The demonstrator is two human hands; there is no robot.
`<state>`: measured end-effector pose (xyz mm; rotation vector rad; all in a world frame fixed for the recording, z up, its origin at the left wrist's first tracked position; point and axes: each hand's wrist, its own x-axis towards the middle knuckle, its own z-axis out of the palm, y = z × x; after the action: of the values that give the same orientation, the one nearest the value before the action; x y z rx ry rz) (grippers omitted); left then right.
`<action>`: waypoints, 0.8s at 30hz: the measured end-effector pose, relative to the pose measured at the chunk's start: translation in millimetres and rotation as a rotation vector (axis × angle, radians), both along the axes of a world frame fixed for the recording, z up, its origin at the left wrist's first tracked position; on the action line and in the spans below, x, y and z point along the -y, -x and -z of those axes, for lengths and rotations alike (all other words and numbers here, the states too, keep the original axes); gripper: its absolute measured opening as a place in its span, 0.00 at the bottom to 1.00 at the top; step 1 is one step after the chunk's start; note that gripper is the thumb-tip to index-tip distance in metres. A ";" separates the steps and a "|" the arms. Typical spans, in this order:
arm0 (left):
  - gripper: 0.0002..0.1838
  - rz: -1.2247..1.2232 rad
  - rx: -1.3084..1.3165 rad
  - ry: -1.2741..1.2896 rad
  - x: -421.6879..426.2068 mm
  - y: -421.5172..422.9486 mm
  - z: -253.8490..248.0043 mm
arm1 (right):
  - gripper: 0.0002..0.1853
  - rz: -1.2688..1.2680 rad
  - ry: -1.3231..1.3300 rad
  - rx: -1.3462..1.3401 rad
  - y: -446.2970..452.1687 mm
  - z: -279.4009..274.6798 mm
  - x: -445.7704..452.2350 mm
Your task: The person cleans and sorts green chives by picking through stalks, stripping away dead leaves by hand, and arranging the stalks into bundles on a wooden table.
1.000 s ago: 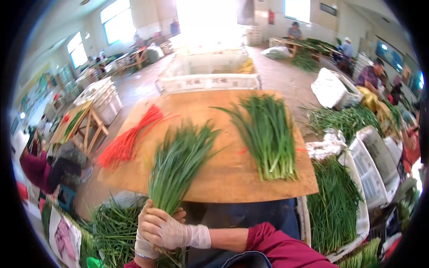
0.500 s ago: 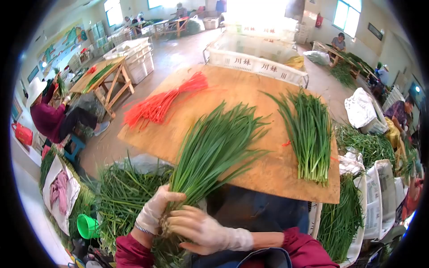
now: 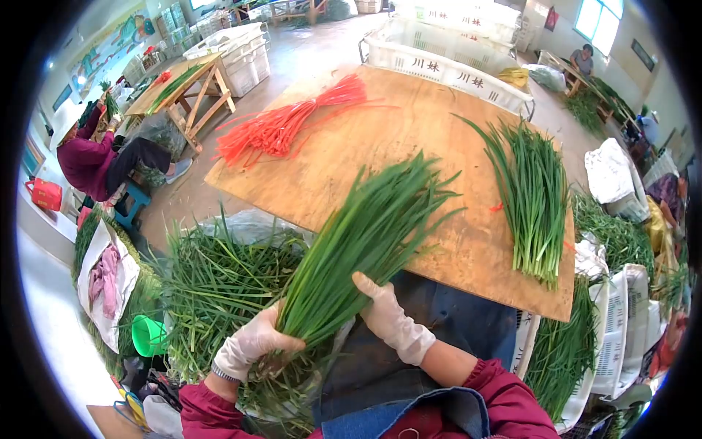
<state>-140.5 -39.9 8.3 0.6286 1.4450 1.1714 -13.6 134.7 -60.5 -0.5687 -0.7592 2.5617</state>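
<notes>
My left hand [image 3: 257, 342], in a pale glove, grips the lower end of a bunch of long green leaves [image 3: 355, 245], whose tips fan out up and right over the table edge. Close to the right side of this bunch is my gloved right hand [image 3: 389, 316], thumb raised and apart; its other fingers are partly hidden behind the leaves. On the wooden table [image 3: 322, 175] a second green bunch [image 3: 532, 197] lies at the right, pale stems toward me, with a bit of red tie beside it. Red ties [image 3: 292, 121] lie spread at the table's far left.
Loose greens [image 3: 219, 285] are heaped left of my lap, beside a green cup [image 3: 149, 336]. A crate of greens [image 3: 559, 358] stands at the right. White crates [image 3: 446, 69] stand beyond the table. A person in a white hat [image 3: 91, 157] sits at the left.
My right hand has moved from the stem end up to the right side of the leaves. The held bunch has shifted slightly and leans right. The view has turned left and down.
</notes>
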 end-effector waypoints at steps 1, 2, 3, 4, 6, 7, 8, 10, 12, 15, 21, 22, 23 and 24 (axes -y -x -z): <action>0.40 0.045 0.022 0.013 4.4 1.3 4.3 | 0.22 0.017 0.051 0.026 6.9 1.3 0.1; 0.41 0.029 0.016 0.009 4.6 0.8 8.0 | 0.20 0.034 0.102 0.052 13.4 0.9 2.0; 0.42 0.012 0.008 0.004 2.6 -1.5 10.0 | 0.16 0.059 0.169 0.047 21.0 -1.0 6.6; 0.43 -0.007 -0.003 -0.005 -0.9 -3.6 10.6 | 0.15 0.043 0.181 0.046 26.1 -6.4 8.4; 0.36 -0.058 -0.091 -0.054 -12.8 -7.2 5.3 | 0.14 0.008 0.202 0.050 31.8 -21.1 11.1; 0.34 -0.104 -0.086 -0.051 -19.5 -8.2 -2.5 | 0.13 0.011 0.213 0.068 32.8 -37.2 12.1; 0.32 -0.150 -0.082 -0.048 -26.1 -7.7 -11.3 | 0.13 0.020 0.156 0.032 36.5 -49.0 11.9; 0.27 -0.209 -0.221 -0.179 -39.3 -2.7 -32.0 | 0.13 0.038 0.047 -0.038 46.3 -73.2 11.0; 0.27 -0.237 -0.214 -0.288 -52.7 1.5 -68.9 | 0.14 0.018 -0.146 -0.109 48.7 -124.9 -0.7; 0.26 -0.249 -0.384 -0.425 -74.8 13.1 -119.2 | 0.12 0.043 -0.431 -0.233 62.5 -187.2 -26.3; 0.26 -0.253 -0.477 -0.737 -139.2 33.2 -177.3 | 0.17 0.180 -0.939 -0.255 69.8 -269.2 -78.8; 0.26 -0.246 -0.437 -0.788 -152.3 35.6 -175.7 | 0.16 0.195 -0.970 -0.270 72.3 -270.4 -89.6; 0.27 -0.225 -0.396 -0.837 -165.1 38.3 -172.8 | 0.16 0.209 -1.001 -0.285 73.5 -269.0 -99.9; 0.27 -0.202 -0.354 -0.883 -178.3 41.4 -168.4 | 0.17 0.214 -1.014 -0.252 74.3 -264.3 -110.8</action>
<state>-181.9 138.4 176.8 1.3679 1.2433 1.9487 -87.9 245.5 203.8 0.0135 -1.6012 1.6765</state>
